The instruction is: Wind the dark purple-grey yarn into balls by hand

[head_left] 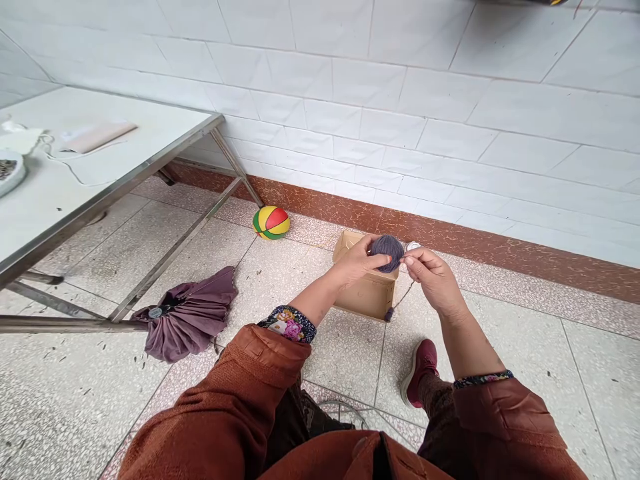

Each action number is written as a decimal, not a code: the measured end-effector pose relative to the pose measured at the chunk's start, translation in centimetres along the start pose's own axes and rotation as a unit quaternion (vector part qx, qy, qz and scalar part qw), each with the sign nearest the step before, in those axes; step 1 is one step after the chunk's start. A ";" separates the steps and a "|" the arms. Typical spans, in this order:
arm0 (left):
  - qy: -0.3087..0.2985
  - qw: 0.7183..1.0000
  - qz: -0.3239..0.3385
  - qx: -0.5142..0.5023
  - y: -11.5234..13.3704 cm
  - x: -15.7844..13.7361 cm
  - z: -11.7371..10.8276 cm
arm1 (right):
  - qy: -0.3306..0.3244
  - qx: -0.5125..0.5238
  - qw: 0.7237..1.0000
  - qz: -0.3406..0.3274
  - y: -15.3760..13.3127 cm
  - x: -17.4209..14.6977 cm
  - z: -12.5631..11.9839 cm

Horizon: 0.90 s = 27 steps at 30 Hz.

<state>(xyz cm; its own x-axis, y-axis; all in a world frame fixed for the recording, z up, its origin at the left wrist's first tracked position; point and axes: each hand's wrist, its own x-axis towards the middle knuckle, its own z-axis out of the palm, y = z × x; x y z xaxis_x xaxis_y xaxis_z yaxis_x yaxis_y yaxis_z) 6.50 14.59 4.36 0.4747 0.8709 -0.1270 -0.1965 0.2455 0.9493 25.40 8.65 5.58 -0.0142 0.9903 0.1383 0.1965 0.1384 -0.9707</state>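
My left hand (pixel 357 260) is closed round a dark grey-purple ball of yarn (pixel 387 253), held above an open cardboard box (pixel 367 298) on the floor. Beside it, my right hand (pixel 433 275) pinches the yarn strand at the ball's right side. From there a length of yarn (pixel 403 297) hangs down to a small dark tuft (pixel 389 314) at the box's right edge. A white round thing (pixel 413 246), partly covered by my right hand, shows just behind the fingers; its kind is unclear.
A metal-framed table (pixel 165 150) stands at the left, bearing a white dish (pixel 11 175) and a beige packet (pixel 103 137). A coloured ball (pixel 271 223) lies near its leg, and a folded purple umbrella-like cloth (pixel 193 313) on the floor. A tiled wall (pixel 400 120) runs behind.
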 end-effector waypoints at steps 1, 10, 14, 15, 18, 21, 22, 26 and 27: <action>-0.015 1.000 0.003 0.021 0.0 -0.1 0.1 | 0.023 0.008 1.000 -0.002 0.1 0.1 -0.1; -0.159 0.977 -0.056 -0.131 0.0 -0.9 0.7 | 0.142 0.028 0.989 0.018 1.0 1.0 0.2; -0.168 0.965 -0.049 -0.194 0.4 -0.9 0.9 | 0.124 0.026 0.991 0.049 2.1 1.1 0.5; -0.167 0.963 -0.046 -0.205 0.5 -0.8 1.0 | 0.113 0.008 0.992 0.052 2.4 1.0 0.6; -0.144 0.962 -0.035 -0.228 0.7 -0.6 1.0 | 0.083 -0.078 0.993 0.038 3.0 0.9 0.8; -0.094 0.968 -0.016 -0.234 0.8 -0.3 0.8 | 0.062 -0.128 0.990 0.021 2.9 0.8 0.9; -0.073 0.970 -0.006 -0.234 0.9 -0.2 0.8 | 0.051 -0.128 0.990 0.020 2.7 0.7 1.0; -0.012 0.976 0.024 -0.214 1.2 0.1 0.5 | -0.008 -0.079 0.996 0.036 2.1 0.6 1.1; -0.004 0.978 0.027 -0.206 1.3 0.1 0.4 | -0.019 -0.069 0.997 0.040 2.0 0.6 1.1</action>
<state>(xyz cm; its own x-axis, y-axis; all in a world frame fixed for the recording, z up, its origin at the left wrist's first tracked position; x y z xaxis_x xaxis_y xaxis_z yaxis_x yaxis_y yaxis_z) 6.68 14.82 5.68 0.4595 0.8849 -0.0757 -0.5501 0.3505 0.7580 24.72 9.49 3.47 -0.0299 0.9983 0.0509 0.3310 0.0579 -0.9418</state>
